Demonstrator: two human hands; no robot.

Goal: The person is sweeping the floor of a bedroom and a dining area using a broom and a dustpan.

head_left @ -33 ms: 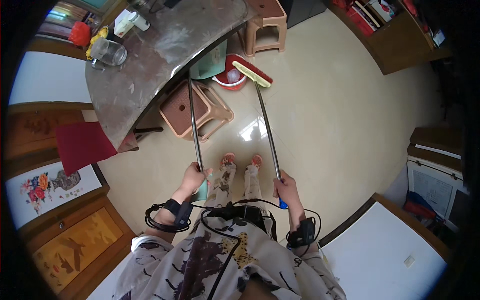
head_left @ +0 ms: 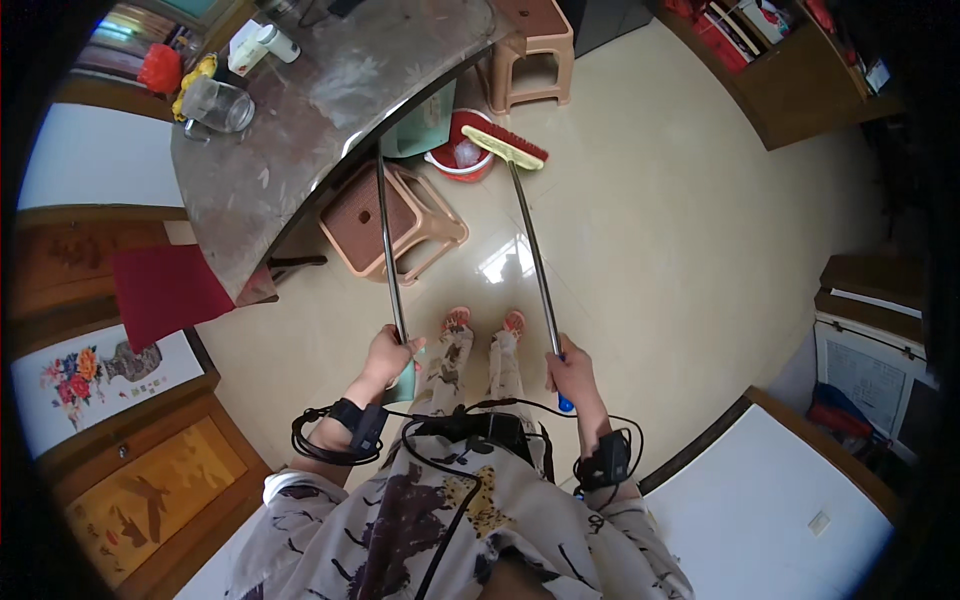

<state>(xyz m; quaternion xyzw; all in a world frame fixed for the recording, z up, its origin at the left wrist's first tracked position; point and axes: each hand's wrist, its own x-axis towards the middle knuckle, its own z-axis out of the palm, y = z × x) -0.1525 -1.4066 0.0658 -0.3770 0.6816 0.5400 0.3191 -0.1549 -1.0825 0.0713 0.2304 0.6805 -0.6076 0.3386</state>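
Observation:
My left hand (head_left: pixel 385 362) is closed round the light green grip of a long-handled dustpan; its thin metal pole runs forward past a stool. The dustpan's pale green pan (head_left: pixel 425 127) shows at the table's edge, partly hidden beneath it. In my right hand (head_left: pixel 573 374) is a broom (head_left: pixel 530 225), gripped low on its metal pole near the blue end. The broom's cream head with red bristles is at the far end, overlapping the rim of a red and white bucket (head_left: pixel 461 174) in the view. A clear, crumpled-looking thing lies inside the bucket.
A brown plastic stool (head_left: pixel 408 212) stands left of my feet, another stool (head_left: pixel 533 60) farther off. The grey table (head_left: pixel 330 100) fills the upper left, with a glass jug (head_left: pixel 222 106) on it. Cabinets (head_left: pixel 800 95) line the right; a red-covered chair (head_left: pixel 165 280) is at left.
The broom head has shifted very slightly, and my right hand with the pole has moved slightly forward. My left hand and the dustpan look almost unchanged.

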